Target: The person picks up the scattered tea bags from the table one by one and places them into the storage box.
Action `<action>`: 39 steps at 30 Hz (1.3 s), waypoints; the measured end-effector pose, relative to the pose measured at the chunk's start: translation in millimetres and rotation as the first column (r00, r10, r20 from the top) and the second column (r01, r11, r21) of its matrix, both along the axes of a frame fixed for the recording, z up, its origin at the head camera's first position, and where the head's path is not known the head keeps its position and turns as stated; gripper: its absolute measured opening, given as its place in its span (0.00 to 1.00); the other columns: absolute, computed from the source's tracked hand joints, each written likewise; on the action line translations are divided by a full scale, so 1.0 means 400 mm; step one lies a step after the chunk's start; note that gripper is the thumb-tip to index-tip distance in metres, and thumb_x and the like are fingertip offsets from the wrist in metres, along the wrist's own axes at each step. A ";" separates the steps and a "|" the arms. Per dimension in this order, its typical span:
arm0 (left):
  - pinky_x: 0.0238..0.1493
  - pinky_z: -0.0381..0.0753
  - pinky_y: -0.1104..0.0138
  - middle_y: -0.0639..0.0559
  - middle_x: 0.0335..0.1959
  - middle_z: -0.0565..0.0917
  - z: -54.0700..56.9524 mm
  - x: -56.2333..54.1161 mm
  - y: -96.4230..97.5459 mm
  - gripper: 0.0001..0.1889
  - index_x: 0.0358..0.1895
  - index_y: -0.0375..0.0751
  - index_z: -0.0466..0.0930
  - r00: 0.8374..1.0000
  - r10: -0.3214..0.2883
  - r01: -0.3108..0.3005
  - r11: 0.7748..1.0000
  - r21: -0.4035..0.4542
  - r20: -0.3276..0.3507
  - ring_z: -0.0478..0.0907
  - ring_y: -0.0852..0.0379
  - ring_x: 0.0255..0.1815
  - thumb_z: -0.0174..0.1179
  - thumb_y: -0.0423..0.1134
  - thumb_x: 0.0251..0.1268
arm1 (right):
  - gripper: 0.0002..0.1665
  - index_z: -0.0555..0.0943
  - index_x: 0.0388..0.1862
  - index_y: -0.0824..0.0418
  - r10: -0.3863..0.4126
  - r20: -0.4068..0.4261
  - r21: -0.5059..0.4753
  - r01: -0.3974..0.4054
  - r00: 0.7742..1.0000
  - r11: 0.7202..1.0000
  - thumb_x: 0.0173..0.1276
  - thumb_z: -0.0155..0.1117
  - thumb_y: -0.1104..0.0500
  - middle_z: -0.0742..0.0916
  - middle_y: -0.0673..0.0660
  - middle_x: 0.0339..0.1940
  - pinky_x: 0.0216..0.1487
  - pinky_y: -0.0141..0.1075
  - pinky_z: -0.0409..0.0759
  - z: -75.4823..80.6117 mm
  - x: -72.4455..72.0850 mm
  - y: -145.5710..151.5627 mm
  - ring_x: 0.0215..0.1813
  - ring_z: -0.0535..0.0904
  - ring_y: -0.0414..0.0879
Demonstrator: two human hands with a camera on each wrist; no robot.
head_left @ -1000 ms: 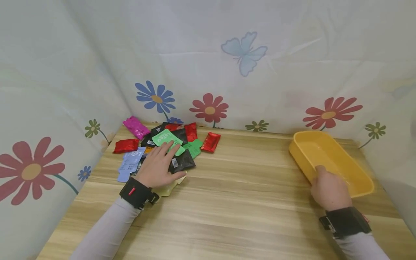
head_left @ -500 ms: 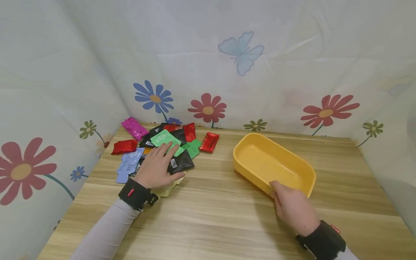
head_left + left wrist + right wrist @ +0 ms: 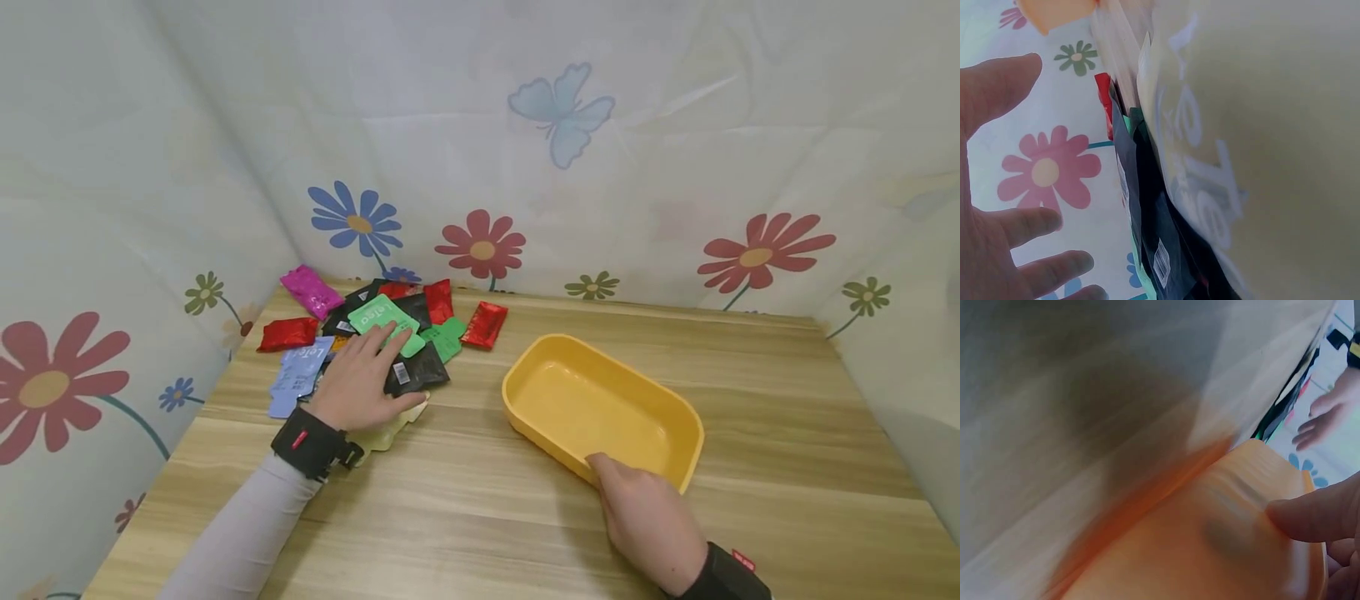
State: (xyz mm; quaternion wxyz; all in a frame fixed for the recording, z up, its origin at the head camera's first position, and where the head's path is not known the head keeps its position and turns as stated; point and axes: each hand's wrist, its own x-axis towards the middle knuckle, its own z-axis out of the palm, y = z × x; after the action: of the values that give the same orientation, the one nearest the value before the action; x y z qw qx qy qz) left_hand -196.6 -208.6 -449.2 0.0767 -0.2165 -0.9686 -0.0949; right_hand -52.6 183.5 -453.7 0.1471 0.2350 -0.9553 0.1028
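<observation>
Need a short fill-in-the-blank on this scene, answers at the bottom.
1. The tray is gripped at its rim by the person's ____ hand.
2. In the head view, the rightmost packet is coloured ____.
3. The left hand is over the packets, and the strap on its wrist is mainly ____ in colour.
4. The winged creature printed on the backdrop is a ____.

Missing words: right; red; black; butterfly.
</observation>
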 end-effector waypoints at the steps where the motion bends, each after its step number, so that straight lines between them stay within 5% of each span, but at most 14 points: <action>1: 0.77 0.61 0.36 0.38 0.82 0.61 0.002 -0.001 -0.002 0.54 0.82 0.46 0.58 1.000 0.003 -0.003 1.000 0.003 0.006 0.62 0.33 0.79 0.64 0.73 0.57 | 0.13 0.79 0.45 0.59 -0.004 0.011 0.008 0.004 1.000 1.000 0.64 0.68 0.69 0.78 0.43 0.19 0.21 0.29 0.69 0.000 0.002 -0.004 0.20 0.71 0.33; 10: 0.78 0.58 0.35 0.38 0.82 0.60 0.008 -0.012 -0.030 0.54 0.83 0.45 0.56 1.000 0.024 -0.024 1.000 0.008 0.011 0.59 0.33 0.81 0.62 0.72 0.59 | 0.20 0.81 0.50 0.60 0.052 0.045 -0.040 -0.050 0.998 0.998 0.60 0.77 0.59 0.87 0.47 0.30 0.28 0.33 0.79 0.041 -0.001 -0.006 0.28 0.79 0.35; 16: 0.74 0.65 0.33 0.34 0.80 0.62 0.022 -0.019 -0.057 0.55 0.82 0.42 0.57 0.991 0.131 -0.131 0.991 0.015 0.043 0.61 0.29 0.79 0.63 0.72 0.59 | 0.27 0.82 0.53 0.66 0.045 -0.048 -0.092 -0.049 0.998 0.995 0.58 0.80 0.56 0.89 0.60 0.42 0.39 0.50 0.87 0.129 -0.072 0.060 0.41 0.87 0.53; 20: 0.62 0.75 0.32 0.28 0.75 0.66 0.029 -0.019 -0.086 0.55 0.81 0.38 0.57 0.958 0.276 -0.275 0.961 -0.018 0.083 0.68 0.24 0.71 0.62 0.71 0.60 | 0.28 0.80 0.56 0.69 0.024 -0.033 -0.068 -0.026 0.999 0.997 0.60 0.78 0.57 0.87 0.64 0.47 0.44 0.56 0.87 0.161 -0.139 0.114 0.45 0.85 0.58; 26: 0.66 0.72 0.34 0.23 0.68 0.67 0.033 -0.027 -0.123 0.54 0.80 0.34 0.55 0.893 0.426 -0.426 0.904 -0.035 0.146 0.68 0.23 0.67 0.61 0.69 0.61 | 0.32 0.77 0.63 0.72 -0.046 0.129 -0.010 0.048 0.991 0.999 0.65 0.74 0.57 0.84 0.68 0.52 0.50 0.60 0.85 0.146 -0.213 0.178 0.49 0.84 0.62; 34: 0.58 0.76 0.31 0.22 0.68 0.65 0.026 -0.039 -0.167 0.52 0.79 0.34 0.56 0.828 0.508 -0.507 0.859 -0.074 0.237 0.69 0.21 0.63 0.60 0.67 0.62 | 0.27 0.81 0.59 0.72 -0.094 0.203 -0.014 0.099 0.975 0.995 0.66 0.73 0.58 0.89 0.69 0.50 0.48 0.59 0.86 0.111 -0.230 0.208 0.45 0.87 0.61; 39: 0.49 0.81 0.32 0.18 0.66 0.64 0.014 -0.024 -0.220 0.53 0.78 0.30 0.55 0.790 0.542 -0.549 0.834 -0.061 0.287 0.73 0.20 0.56 0.59 0.68 0.63 | 0.23 0.84 0.55 0.70 -0.103 0.200 -0.026 0.110 0.974 0.994 0.64 0.74 0.59 0.91 0.65 0.40 0.37 0.49 0.87 0.102 -0.207 0.192 0.33 0.85 0.50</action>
State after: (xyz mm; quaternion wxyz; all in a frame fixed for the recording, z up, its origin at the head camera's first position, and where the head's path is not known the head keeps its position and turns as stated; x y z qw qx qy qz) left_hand -206.3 -296.5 -443.5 -0.0406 0.0893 -0.9889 -0.1119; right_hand -135.5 260.3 -413.1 0.0609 0.1692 -0.9743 0.1353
